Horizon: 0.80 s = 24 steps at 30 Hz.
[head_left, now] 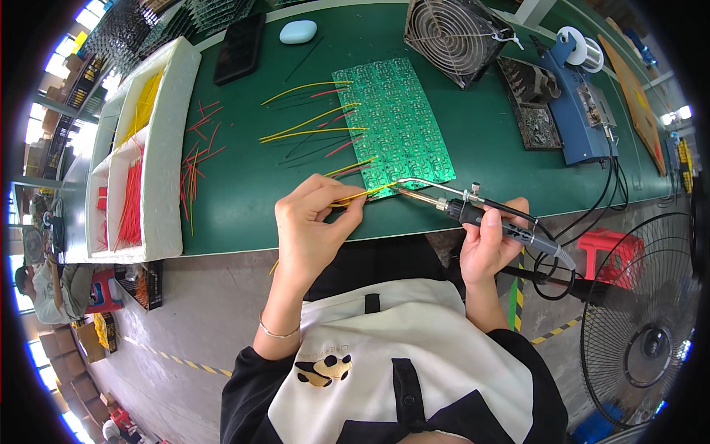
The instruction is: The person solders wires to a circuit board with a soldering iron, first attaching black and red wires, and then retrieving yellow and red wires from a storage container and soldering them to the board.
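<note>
A green circuit board panel [403, 111] lies on the green bench, with yellow, red and black wires sticking out from its left edge. My left hand [318, 214] pinches a yellow wire [355, 196] at the panel's near left corner. In my right hand [494, 240] is a soldering iron [473, 213], its fingers wrapped round the dark handle. The iron's tip and a thin bent metal feed tube meet near the end of the yellow wire, on the near edge of the panel. Whether the tip touches the board I cannot tell.
A white foam box [171, 148] of yellow and red wires stands left, beside loose wire pieces [194, 174]. Behind are a black phone [240, 48], a white case [298, 32] and a square fan [451, 37]. Right are a blue solder feeder [580, 111] and a floor fan [651, 333].
</note>
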Available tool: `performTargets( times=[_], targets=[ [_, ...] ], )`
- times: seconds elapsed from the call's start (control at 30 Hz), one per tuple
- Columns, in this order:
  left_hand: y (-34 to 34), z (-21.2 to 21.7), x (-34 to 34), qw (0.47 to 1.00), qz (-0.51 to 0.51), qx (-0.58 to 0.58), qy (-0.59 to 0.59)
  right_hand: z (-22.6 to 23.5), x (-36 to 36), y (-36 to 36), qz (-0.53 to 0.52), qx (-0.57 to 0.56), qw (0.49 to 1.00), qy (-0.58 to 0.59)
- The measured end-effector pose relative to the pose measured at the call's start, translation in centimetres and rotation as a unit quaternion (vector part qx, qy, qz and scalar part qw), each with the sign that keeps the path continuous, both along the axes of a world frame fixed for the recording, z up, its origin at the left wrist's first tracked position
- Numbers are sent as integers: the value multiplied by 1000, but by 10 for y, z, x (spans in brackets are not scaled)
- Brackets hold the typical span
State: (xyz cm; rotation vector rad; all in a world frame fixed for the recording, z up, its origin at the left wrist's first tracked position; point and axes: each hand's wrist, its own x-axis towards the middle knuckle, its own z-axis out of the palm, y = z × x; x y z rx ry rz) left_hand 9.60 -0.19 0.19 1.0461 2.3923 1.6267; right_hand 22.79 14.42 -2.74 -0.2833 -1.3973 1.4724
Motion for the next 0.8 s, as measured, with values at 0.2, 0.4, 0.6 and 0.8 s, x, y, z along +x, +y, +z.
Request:
performTargets(
  times=[0.2, 0.4, 0.6, 0.8],
  targets=[
    [0, 0, 0, 1000, 5, -4, -1, 1, 1, -2, 13, -3, 1000, -8],
    [1, 0, 0, 1000, -2, -3, -1, 2, -1, -2, 3, 3, 1000, -11],
    [1, 1, 1, 1000, -5, 2, -2, 2, -2, -2, -7, -1, 1000, -5],
    [1, 0, 1, 1000, -5, 7, -8, 2, -3, -2, -24, -28, 999, -3]
  ],
)
